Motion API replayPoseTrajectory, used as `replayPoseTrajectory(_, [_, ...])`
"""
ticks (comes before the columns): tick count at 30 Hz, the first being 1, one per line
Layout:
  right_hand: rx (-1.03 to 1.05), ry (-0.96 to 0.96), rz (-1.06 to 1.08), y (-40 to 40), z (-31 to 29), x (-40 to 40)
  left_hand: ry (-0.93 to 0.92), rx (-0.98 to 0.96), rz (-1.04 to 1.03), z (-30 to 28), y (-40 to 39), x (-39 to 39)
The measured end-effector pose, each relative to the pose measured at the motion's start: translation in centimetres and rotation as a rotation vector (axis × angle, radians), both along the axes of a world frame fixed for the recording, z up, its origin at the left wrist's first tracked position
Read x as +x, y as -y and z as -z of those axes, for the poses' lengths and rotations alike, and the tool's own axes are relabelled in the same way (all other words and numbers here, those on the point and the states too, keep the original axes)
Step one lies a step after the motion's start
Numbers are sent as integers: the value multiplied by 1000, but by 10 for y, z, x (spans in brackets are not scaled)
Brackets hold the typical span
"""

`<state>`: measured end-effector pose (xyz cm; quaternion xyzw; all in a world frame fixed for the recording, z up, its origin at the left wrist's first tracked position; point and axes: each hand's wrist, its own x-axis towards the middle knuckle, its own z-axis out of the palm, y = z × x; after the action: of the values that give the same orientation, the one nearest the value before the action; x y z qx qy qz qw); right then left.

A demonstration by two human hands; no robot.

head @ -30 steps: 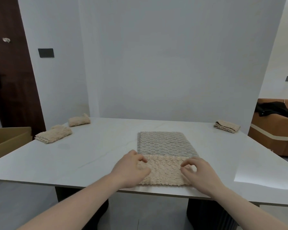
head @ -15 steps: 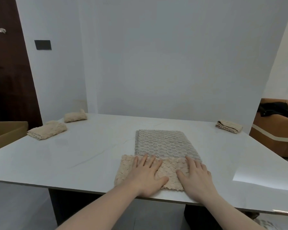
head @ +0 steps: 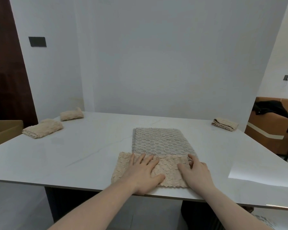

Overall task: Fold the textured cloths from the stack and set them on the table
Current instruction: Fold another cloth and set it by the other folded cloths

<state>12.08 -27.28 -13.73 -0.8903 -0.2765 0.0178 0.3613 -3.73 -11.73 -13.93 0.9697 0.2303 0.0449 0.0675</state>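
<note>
A beige textured cloth [head: 170,170] lies folded into a strip along the white table's [head: 76,156] near edge, overlapping the front of a grey textured cloth [head: 160,141] spread flat behind it. My left hand [head: 142,173] presses flat on the strip's left half with fingers spread. My right hand [head: 195,171] rests on the strip's right end, its fingers curled at the cloth's right edge; I cannot tell if they pinch it.
Two folded beige cloths [head: 42,130] [head: 71,114] sit at the table's far left, and another folded one [head: 224,123] at the far right. A cardboard box [head: 2,131] stands left of the table, a brown sofa with black clothing [head: 273,117] to the right.
The beige cloth has shifted left, its left end now past the grey cloth. My left hand went from curled to flat on it; my right hand's fingers now curl at the right edge.
</note>
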Motion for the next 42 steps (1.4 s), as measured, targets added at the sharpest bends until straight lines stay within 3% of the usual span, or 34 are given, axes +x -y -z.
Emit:
replayPoseTrajectory(7, [-39,13,19,-1,1,2,324,-75,-144,-15,-37,-25])
replayPoseTrajectory(13, [63,15,19,-2,8,7,336,-106,-440,6,-88,-73])
replayPoseTrajectory(21, [155,-264,-22,1,-11,8,316,-101,-359,8,-89,-69])
replayPoseTrajectory(29, [305,-481,-111,-22,-80,-11,330,-132,-341,8,-90,-72])
replayPoseTrajectory(36, [406,-518,-286,-78,-105,-65,355,-173,-339,6,-90,-74])
replayPoseTrajectory(42, [316,-443,-394,-119,-86,-105,428,-247,-346,3,-92,-76])
